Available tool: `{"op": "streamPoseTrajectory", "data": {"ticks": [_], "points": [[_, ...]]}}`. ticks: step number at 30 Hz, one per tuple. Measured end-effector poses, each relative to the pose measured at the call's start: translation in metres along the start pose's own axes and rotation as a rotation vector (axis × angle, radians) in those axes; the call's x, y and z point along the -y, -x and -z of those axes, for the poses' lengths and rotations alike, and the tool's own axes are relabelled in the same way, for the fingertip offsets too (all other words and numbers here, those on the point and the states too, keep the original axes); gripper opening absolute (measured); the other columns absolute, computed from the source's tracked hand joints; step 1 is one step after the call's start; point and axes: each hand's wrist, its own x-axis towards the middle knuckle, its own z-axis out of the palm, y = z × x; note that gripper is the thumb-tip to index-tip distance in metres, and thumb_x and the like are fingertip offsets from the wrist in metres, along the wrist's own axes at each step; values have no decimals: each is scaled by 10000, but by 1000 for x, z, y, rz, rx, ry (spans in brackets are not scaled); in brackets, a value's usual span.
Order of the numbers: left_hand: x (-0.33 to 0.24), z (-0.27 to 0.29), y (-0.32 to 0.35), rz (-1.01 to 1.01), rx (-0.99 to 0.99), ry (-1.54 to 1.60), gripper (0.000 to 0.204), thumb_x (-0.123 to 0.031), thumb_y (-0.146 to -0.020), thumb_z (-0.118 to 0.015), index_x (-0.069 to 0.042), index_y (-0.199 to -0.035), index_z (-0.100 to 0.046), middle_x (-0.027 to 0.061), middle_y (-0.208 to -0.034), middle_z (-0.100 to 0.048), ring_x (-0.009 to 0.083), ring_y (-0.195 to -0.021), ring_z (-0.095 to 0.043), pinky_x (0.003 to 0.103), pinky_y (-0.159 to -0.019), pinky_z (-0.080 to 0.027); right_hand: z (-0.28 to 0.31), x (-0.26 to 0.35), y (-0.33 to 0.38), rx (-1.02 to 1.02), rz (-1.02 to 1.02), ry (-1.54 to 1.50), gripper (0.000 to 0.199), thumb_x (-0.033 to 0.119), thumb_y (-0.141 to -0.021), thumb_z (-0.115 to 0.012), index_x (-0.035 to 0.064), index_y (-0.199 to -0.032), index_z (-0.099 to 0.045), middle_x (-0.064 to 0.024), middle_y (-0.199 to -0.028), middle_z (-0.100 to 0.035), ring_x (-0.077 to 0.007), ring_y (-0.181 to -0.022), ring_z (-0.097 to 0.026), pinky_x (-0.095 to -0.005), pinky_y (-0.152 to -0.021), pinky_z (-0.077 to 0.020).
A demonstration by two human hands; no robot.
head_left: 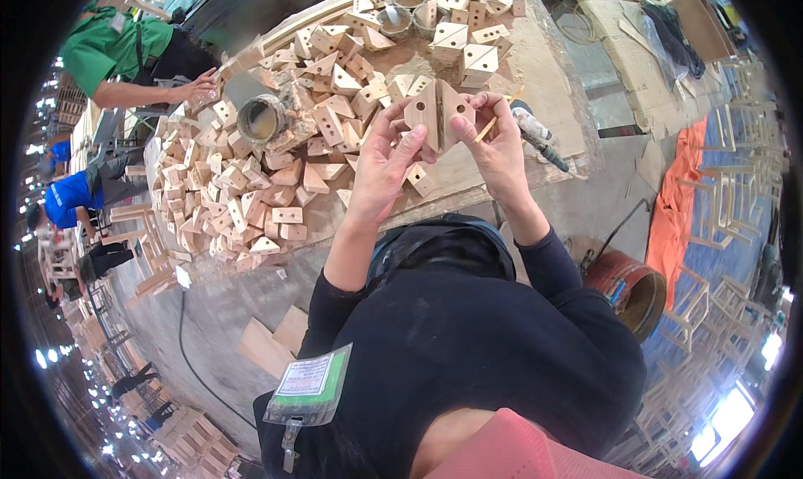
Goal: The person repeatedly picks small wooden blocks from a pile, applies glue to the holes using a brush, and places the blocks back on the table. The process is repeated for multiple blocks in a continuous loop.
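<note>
My left hand [383,165] is closed on a drilled wooden block [423,111], thumb on its near face. A second drilled block [456,108] is gripped in my right hand [500,157]. The two blocks stand side by side above the table's near edge, their faces almost together. A thin yellow stick like a pencil [485,130] is tucked between my right fingers. Just right of that hand, a hand-held power tool [539,134] lies on the table. To the left spreads a large heap of similar wooden blocks [242,182], many with two holes.
Round tins [261,121] stand amid the heap and at the table's back. A person in green [125,52] reaches in from the left. On the floor to my right sits a rusty red bucket [627,291] near an orange cloth [673,203]. A cable [186,345] crosses the floor at left.
</note>
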Motion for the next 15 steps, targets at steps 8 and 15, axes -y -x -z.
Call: {"op": "streamPoseTrajectory", "data": {"ticks": [8, 15], "points": [[-13, 29, 22, -152, 10, -133, 648, -87, -866, -709, -4, -1410, -367, 99, -1191, -569, 139, -999, -593, 283, -857, -512, -38, 8, 7, 179, -227, -165, 495, 72, -842, -731, -24, -1255, -477, -105, -1125, -603, -131, -935, -629, -255, -780, -552], [-23, 52, 47, -223, -144, -326, 699, -139, -879, -688, -10, -1451, -308, 132, -1210, -576, 149, -1060, -577, 270, -861, -494, -81, -5, 17, 102, -59, 88, 443, 78, -849, -727, -75, -1225, -550, -145, -1100, -645, -146, -955, -632, -249, -799, -543]]}}
